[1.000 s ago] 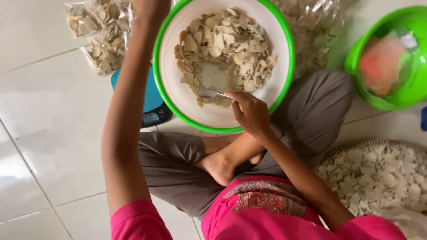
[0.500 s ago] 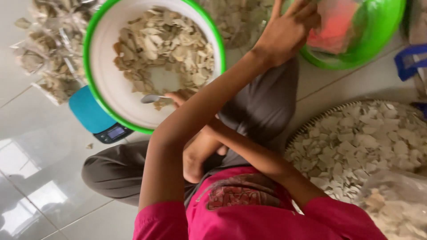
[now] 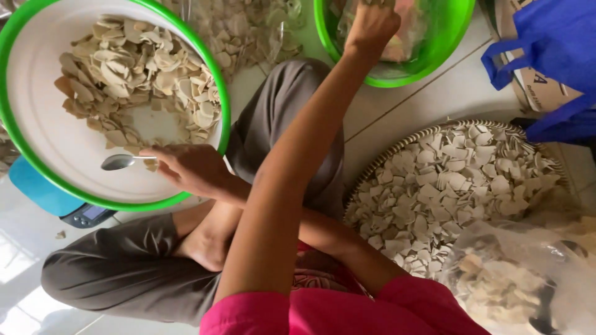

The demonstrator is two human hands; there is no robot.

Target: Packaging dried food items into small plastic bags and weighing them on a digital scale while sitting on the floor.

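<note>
I see a shiny metal spoon (image 3: 121,162), a smooth glossy plastic basin (image 3: 37,149), matt dry chips (image 3: 143,68), a woven tray (image 3: 397,149) and glossy floor tiles (image 3: 397,105).

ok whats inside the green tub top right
The green tub holds clear plastic over something pink, the left hand on it; anything beneath is hidden.

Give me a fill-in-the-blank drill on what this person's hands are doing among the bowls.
1. The right hand holds a metal ____ over the white bowl.
2. The left hand reaches into the ____ plastic bowl at the top.
3. The two forearms are ____ over each other.

Missing words: spoon; green; crossed
</note>
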